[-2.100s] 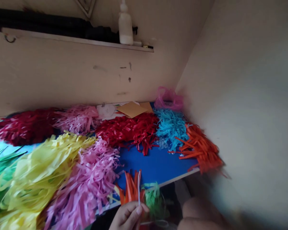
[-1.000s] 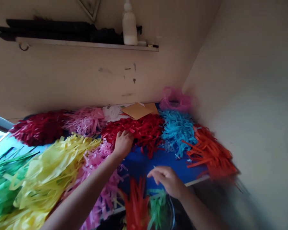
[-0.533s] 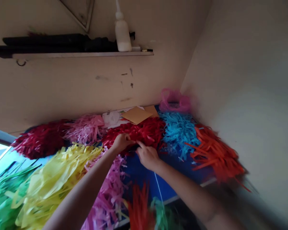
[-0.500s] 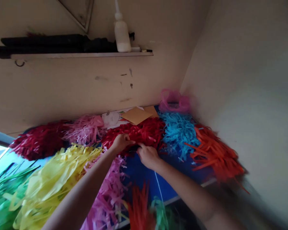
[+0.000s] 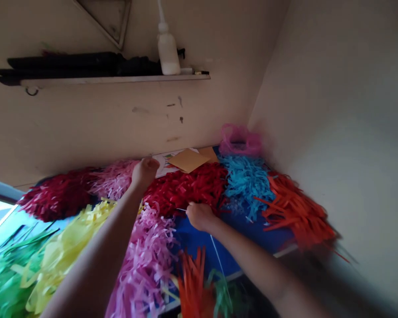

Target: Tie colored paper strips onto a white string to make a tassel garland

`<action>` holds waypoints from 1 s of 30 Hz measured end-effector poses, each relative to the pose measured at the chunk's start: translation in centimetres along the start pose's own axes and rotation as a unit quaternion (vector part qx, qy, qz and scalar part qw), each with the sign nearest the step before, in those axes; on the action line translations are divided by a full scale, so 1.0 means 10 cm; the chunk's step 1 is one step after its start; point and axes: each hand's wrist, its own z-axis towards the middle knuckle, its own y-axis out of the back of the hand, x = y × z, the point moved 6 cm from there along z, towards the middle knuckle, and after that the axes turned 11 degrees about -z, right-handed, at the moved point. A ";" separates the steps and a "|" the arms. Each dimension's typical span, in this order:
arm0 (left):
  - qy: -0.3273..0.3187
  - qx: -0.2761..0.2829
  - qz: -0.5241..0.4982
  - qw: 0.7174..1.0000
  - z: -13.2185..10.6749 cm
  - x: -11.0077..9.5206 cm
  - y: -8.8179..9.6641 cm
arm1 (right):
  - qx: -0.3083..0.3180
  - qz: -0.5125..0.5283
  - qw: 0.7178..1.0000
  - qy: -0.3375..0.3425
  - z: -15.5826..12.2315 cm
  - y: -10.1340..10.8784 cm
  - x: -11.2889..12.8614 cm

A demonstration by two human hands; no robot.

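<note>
Red paper strips (image 5: 189, 187) lie heaped on the blue desk (image 5: 248, 225), just beyond the right hand (image 5: 199, 215), which rests at the heap's near edge. That hand is closed, with fingertips pressed together on a thin white thread (image 5: 216, 252). The thread runs back from the hand along the forearm towards the desk's front edge. A short end of it sticks out to the hand's left.

The left hand (image 5: 145, 170) is curled into a fist above the far left corner of the red heap. I cannot tell whether it holds anything. Left of this hand is a pale pink heap (image 5: 114, 179), and further left a dark red heap (image 5: 53, 196). Below its forearm are brighter pink strips (image 5: 146, 260) and yellow strips (image 5: 63, 251). Just beyond the fist lies a brown card (image 5: 187, 160) on printed paper.

To the right of the right hand are light blue strips (image 5: 245, 181), then orange strips (image 5: 295, 212) against the side wall. A pink plastic bag (image 5: 240, 141) sits in the corner behind them. Near the right forearm, at the desk's front edge, an orange and green bundle (image 5: 192, 282) stands up.
</note>
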 end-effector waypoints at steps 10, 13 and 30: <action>-0.142 0.160 0.167 0.963 -0.93 -0.22 -0.96 | 0.047 -0.024 0.999 0.008 0.05 -0.05 0.08; -0.105 0.124 0.182 0.970 -0.70 -0.14 -0.80 | 0.054 -0.024 0.998 0.012 0.05 -0.05 0.08; -0.042 -0.035 0.074 0.996 -0.05 -0.37 0.33 | 0.047 0.005 0.999 0.007 -0.03 0.02 0.10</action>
